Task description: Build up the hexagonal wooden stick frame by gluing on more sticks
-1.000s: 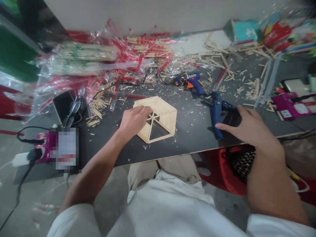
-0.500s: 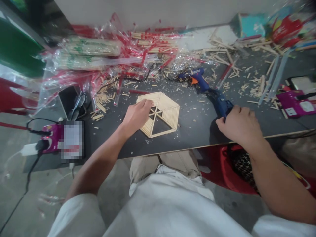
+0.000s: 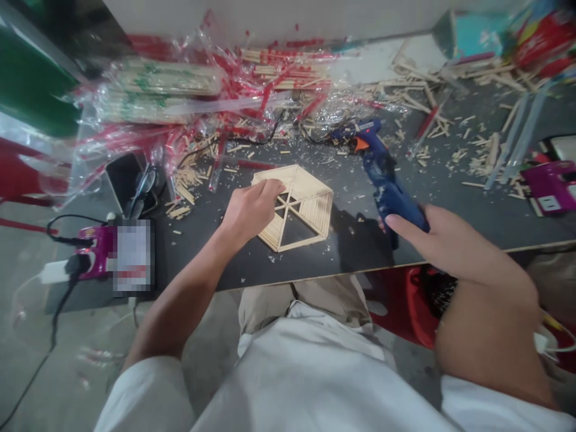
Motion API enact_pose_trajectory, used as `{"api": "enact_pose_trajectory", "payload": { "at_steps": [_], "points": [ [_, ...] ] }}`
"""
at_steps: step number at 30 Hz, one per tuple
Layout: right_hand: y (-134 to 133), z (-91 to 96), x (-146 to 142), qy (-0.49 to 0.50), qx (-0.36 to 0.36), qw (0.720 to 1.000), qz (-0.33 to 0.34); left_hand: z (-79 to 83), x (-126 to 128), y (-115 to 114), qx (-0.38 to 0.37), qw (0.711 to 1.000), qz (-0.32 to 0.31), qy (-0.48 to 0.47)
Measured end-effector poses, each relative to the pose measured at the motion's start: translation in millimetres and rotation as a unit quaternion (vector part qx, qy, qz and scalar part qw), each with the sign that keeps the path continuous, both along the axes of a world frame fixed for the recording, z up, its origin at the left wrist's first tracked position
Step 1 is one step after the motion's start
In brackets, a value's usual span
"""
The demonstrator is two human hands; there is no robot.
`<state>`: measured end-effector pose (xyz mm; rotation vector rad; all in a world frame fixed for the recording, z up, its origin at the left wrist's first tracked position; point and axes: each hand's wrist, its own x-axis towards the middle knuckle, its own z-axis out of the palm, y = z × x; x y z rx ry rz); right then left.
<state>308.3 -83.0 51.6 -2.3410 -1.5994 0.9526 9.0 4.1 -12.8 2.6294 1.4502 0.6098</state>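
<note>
Hexagon of sticks (image 3: 317, 215) on the worktop (image 3: 238, 267), likely light, brittle, best held by its rim; my left grip (image 3: 252, 207) touches it, pinch I can't tell, my right grip (image 3: 454, 240) clasping the blue tool (image 3: 398, 203).

Part-filled stick hexagon (image 3: 288, 204) near blue tool (image 3: 396, 201)

It's a craft workspace — glue gun (image 3: 371, 135), scattered stick offcuts (image 3: 184, 191).

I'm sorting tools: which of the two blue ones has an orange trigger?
The glue gun, lying farther back on the table. Its orange trigger sets it apart; the other tool, in the right hand, shows no orange.
</note>
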Motion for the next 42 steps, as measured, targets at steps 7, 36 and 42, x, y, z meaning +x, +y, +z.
{"api": "enact_pose_trajectory", "payload": {
  "at_steps": [7,36,42],
  "points": [
    [3,-9.7,-68,0.131,-0.002,0.984,0.122,11.2,5,-5,-0.109,0.994,-0.019,-0.008],
    [-11,-20.6,-94,0.164,0.114,0.967,0.159,17.0,6,-14,-0.082,0.995,-0.049,-0.014],
    [-7,-22.3,-95,0.123,0.106,0.976,0.142,19.0,8,-16,-0.101,0.994,-0.042,-0.008]
  ]
}}
